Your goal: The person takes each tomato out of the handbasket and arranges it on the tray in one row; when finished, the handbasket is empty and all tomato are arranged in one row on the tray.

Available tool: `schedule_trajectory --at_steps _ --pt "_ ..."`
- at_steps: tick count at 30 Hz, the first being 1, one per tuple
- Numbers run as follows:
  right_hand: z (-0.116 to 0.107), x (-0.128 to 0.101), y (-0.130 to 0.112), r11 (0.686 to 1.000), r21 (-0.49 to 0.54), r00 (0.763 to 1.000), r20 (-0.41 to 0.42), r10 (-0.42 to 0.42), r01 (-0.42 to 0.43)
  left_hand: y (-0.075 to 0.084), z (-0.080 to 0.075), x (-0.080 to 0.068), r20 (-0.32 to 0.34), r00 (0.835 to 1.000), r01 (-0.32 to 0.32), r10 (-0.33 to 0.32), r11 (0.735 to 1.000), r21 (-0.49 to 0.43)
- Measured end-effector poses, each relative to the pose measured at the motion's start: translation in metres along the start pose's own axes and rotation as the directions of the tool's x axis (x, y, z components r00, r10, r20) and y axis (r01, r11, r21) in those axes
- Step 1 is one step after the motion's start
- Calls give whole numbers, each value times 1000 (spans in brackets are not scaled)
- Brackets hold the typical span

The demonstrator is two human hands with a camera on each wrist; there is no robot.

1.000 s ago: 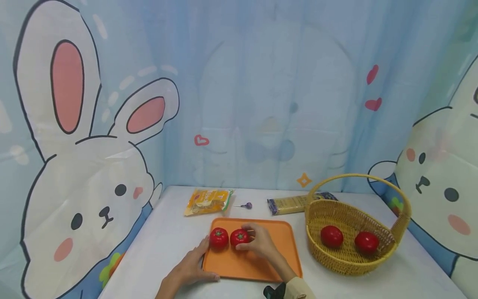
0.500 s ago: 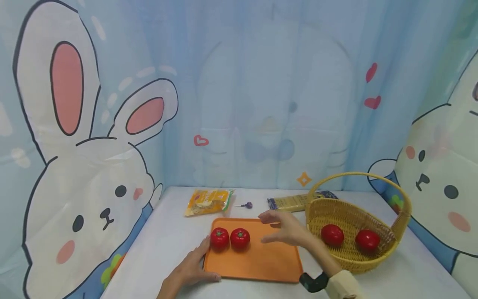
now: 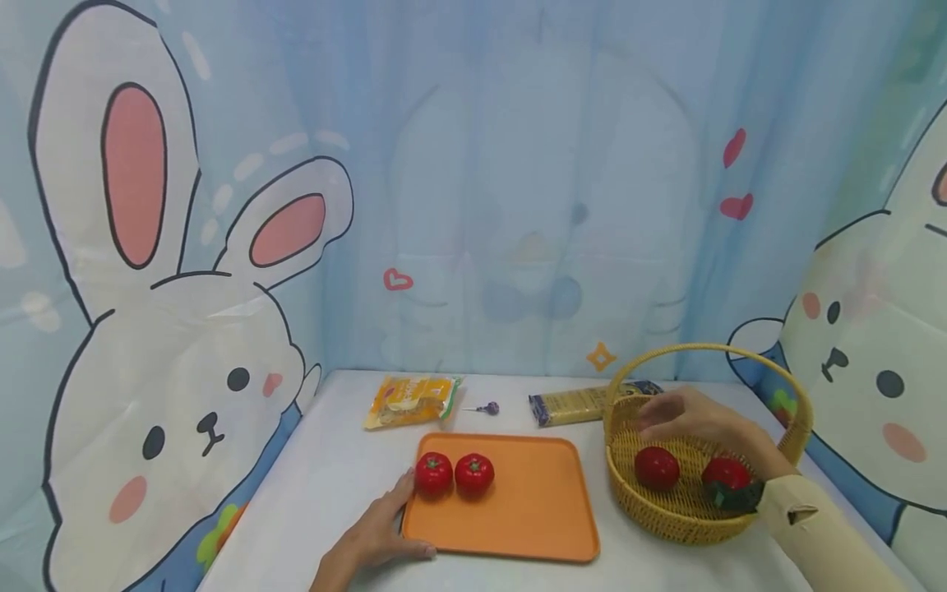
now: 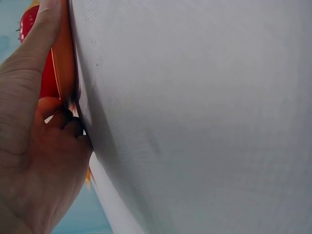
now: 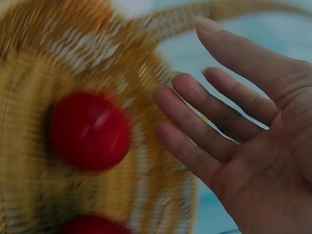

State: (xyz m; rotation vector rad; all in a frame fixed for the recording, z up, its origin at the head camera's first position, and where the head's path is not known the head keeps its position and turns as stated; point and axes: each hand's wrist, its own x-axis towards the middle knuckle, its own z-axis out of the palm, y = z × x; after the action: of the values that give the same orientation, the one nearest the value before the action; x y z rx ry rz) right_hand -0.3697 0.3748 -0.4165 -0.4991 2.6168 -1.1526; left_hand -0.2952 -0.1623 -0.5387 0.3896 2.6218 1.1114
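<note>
Tomatoes are lying in two pairs: two in the wicker basket at about four o'clock on the desk, and two side by side at the far left corner of the orange tray, near six o'clock. The right hand is hovering over the basket with fingers spread and empty, just above the nearer-left tomato, not touching it. The left hand is resting flat at the tray's left edge, thumb along its near rim, seemingly steadying it. Beyond the tray, toward twelve o'clock, a yellow snack packet, a small purple lollipop and a flat yellow package are lying near the curtain.
</note>
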Motion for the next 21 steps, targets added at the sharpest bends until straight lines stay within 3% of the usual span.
schedule_trajectory --at_steps 6,10,13,17,21 --pt "2 17 36 979 -69 979 -81 186 -192 -2 1 1 -18 1000 6 -6 1000 -6" --pt "5 19 42 943 -131 951 -87 296 -305 -1 3 2 -27 1000 3 -3 1000 -4" --pt "10 17 41 905 -142 916 -64 396 -402 1 3 2 -31 999 -6 6 1000 -6" --pt "13 13 34 869 -170 884 -42 465 -465 0 4 3 -28 1000 1 -1 1000 -7" --pt "14 14 30 858 -224 882 -11 471 -462 -1 3 2 -34 999 13 -13 1000 -10"
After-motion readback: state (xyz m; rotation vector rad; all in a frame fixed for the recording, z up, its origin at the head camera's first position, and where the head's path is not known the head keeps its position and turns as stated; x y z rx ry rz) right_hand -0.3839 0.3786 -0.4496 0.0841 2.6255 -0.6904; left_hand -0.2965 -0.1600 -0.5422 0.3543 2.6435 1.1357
